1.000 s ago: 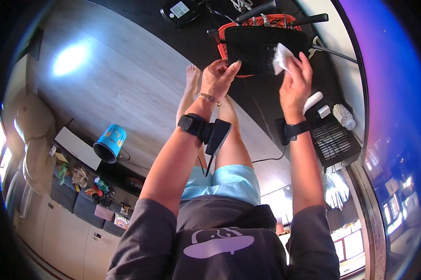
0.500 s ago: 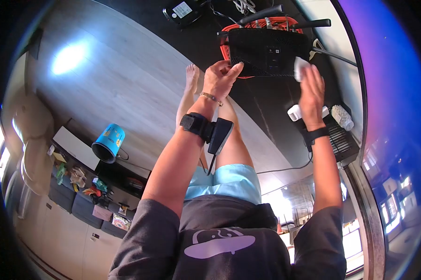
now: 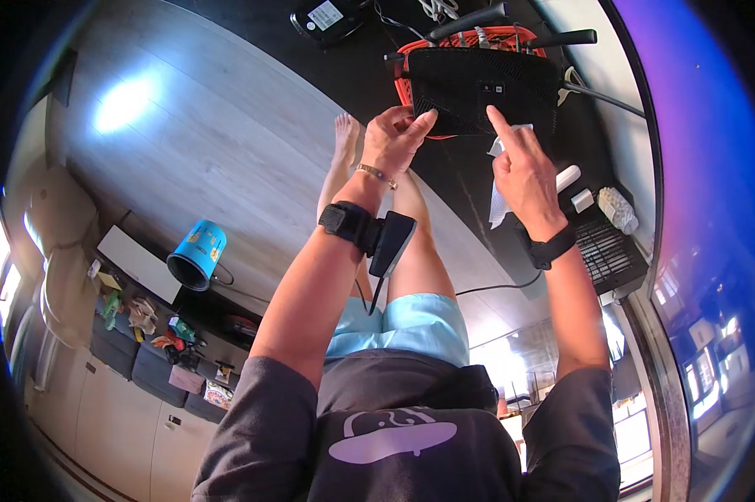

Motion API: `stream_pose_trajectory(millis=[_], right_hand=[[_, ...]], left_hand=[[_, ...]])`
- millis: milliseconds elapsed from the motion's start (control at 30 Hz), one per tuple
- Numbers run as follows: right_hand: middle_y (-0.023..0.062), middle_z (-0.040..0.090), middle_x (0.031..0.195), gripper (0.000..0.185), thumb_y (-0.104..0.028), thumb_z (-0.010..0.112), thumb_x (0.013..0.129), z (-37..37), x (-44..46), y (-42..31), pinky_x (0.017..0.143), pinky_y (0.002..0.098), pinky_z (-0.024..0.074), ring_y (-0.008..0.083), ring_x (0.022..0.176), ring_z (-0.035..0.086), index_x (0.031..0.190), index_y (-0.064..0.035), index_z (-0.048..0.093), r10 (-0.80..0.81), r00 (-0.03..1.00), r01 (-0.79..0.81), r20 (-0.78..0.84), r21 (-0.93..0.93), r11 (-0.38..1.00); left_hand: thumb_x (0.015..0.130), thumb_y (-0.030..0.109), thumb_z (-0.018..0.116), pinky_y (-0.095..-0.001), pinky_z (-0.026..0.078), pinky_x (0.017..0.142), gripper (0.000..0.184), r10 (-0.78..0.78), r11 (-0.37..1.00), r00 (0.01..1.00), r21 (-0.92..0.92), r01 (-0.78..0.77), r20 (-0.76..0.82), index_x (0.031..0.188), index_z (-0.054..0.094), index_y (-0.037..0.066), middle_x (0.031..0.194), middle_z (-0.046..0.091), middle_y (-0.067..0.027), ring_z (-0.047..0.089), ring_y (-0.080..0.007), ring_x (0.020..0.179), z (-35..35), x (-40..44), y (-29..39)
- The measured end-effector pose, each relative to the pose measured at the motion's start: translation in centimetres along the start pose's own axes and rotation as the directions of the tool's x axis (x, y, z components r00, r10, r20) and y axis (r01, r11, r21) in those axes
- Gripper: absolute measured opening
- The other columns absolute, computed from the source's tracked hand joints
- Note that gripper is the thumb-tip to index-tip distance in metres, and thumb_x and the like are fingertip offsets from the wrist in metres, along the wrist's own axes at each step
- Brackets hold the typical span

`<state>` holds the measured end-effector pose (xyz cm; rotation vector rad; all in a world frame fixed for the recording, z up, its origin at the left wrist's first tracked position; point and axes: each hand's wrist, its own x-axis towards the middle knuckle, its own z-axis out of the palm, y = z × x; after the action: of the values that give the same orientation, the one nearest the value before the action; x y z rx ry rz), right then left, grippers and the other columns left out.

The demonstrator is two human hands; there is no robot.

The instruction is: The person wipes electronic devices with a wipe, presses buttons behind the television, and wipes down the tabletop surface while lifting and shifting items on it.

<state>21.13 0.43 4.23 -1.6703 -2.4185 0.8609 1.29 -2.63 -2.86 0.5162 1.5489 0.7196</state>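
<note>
Black box: sits with its antennas at the far side over the red basket (image 3: 401,77) on the dark tabletop (image 3: 469,180); the box (image 3: 457,71) covers most of the basket.
Left hand: the left hand (image 3: 392,140) pinches the box's near left corner between thumb and fingers.
Right hand: the right hand (image 3: 524,180) is curled around a white tissue (image 3: 499,207), index finger extended over the box's near part; whether the fingertip touches is unclear.
Far side: antennas (image 3: 563,38) and plugged-in leads crowd the box's back edge; a white cable (image 3: 439,8) lies beyond.
Far left: a black device (image 3: 326,21) with a white label, well apart from the basket.
Right side: a white block (image 3: 582,200) and a white textured bundle (image 3: 617,209) lie beside a black slatted unit (image 3: 603,251), near the right wrist.
Floor: a blue bin (image 3: 199,253), well away.
</note>
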Motion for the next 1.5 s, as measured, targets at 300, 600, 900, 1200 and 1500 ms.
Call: stream_pose_trajectory(millis=[300,600,900,1200,1500], right_hand=[[0.0124,0.052,0.090,0.073,0.006,0.055,0.070,0.3,-0.4,0.0,0.070,0.0379,0.0490,0.0292,0.082,0.057,0.137,-0.0149,0.035,0.013,1.000,-0.013,0.012,0.051,0.999],[0.0141,0.052,0.087,0.069,0.006,0.054,0.071,1.0,-0.4,0.5,0.067,0.0392,0.0486,0.0317,0.078,0.056,0.135,-0.0128,0.037,0.024,1.000,-0.024,-0.002,0.047,0.999],[0.0146,0.056,0.087,0.063,0.007,0.050,0.073,-0.1,-1.4,1.8,0.068,0.0337,0.0478,0.0249,0.075,0.056,0.133,-0.0070,0.039,0.219,0.974,-0.189,-0.052,0.339,0.922],[0.0162,0.057,0.095,0.055,0.005,0.050,0.075,-0.7,-1.7,2.0,0.073,0.0331,0.0482,0.0266,0.083,0.058,0.129,-0.0050,0.043,0.249,0.964,-0.205,-0.090,0.339,0.918],[0.0116,0.059,0.096,0.025,0.002,0.050,0.085,-2.8,-1.1,4.5,0.064,0.0283,0.0496,0.0160,0.073,0.059,0.110,0.0001,0.052,0.372,0.752,-0.177,-0.545,0.376,0.909]], left_hand=[[0.075,0.042,0.072,-0.0243,0.046,0.057,0.054,0.027,1.000,1.000,0.011,-0.027,-0.002,0.098,0.061,-0.005,0.069,0.060,-0.0042,0.056,-0.0099,0.063,-0.2,0.5,-1.1],[0.076,0.041,0.071,-0.0243,0.045,0.056,0.050,-0.003,0.998,1.000,0.055,0.002,0.012,0.095,0.062,-0.005,0.069,0.059,-0.0039,0.056,-0.0096,0.063,-0.3,0.3,-0.2],[0.082,0.030,0.069,-0.0194,0.039,0.051,0.035,0.006,1.000,1.000,-0.028,-0.006,0.002,0.065,0.048,0.008,0.063,0.040,0.0067,0.040,-0.0028,0.056,0.1,0.0,0.2],[0.081,0.031,0.069,-0.0194,0.038,0.052,0.032,0.007,1.000,1.000,-0.030,-0.006,0.028,0.068,0.051,0.008,0.064,0.042,0.0063,0.040,-0.0028,0.057,-0.1,0.0,0.0],[0.075,0.041,0.072,-0.0234,0.046,0.057,0.052,0.008,1.000,1.000,0.013,-0.008,0.021,0.097,0.061,-0.005,0.070,0.060,-0.0039,0.056,-0.0097,0.063,-0.4,0.4,-0.7]])
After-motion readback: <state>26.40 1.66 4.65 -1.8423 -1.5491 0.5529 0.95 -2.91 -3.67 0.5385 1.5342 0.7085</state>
